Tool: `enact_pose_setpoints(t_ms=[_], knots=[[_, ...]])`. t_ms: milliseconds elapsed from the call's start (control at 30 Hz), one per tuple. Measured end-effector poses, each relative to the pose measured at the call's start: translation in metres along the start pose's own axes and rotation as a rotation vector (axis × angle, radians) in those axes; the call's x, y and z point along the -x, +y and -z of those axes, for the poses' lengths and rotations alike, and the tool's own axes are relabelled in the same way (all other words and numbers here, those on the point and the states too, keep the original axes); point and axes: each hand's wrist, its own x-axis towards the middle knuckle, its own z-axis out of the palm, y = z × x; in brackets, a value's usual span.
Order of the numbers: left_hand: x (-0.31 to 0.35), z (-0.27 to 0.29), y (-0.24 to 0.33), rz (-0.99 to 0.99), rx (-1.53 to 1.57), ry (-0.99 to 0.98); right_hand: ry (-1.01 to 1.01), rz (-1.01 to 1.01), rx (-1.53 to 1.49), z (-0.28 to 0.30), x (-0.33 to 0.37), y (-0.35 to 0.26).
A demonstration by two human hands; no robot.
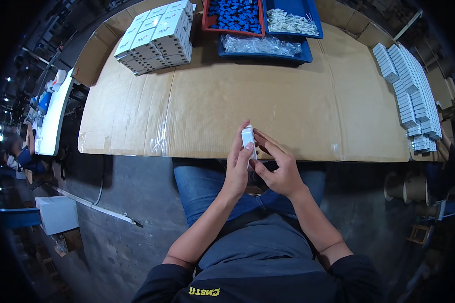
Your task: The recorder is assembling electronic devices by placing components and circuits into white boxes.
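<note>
Just over the near edge of the cardboard-covered table, a small white box is held upright between my two hands. My left hand grips it from the left, thumb across its front face. From the right, my right hand closes round it, with its thumb low on the box and its fingers along the far side. The lower end of the box is partly covered by my fingers, and what is inside cannot be seen.
Stacked white boxes stand at the far left. At the back are a red tray of blue parts, a blue tray of white pieces, and another blue tray with clear plastic bags. Rows of small white boxes line the right edge.
</note>
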Motion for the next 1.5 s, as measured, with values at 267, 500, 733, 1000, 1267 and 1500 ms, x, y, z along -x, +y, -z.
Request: enact_pose_setpoints(t_ms=[267,500,733,1000,1267,1500], knots=[[0.004,-0.012,0.006,-0.092,-0.051,0.064,-0.024,0.108,0.101,-0.007,0.007,0.009],[0.007,-0.009,0.004,-0.211,-0.13,0.046,-0.065,0.222,0.177,-0.006,0.004,0.007],[0.007,-0.005,-0.002,-0.214,-0.14,0.031,-0.079,0.259,0.248,-0.006,0.005,0.009],[0.008,-0.001,-0.006,-0.264,-0.135,0.017,-0.097,0.28,0.303,-0.006,0.004,0.007],[0.01,0.001,-0.011,-0.28,-0.119,0.033,-0.085,0.322,0.314,-0.009,0.003,0.003],[0.016,0.001,-0.002,-0.203,-0.157,0.028,-0.056,0.299,0.21,-0.008,0.004,-0.001]])
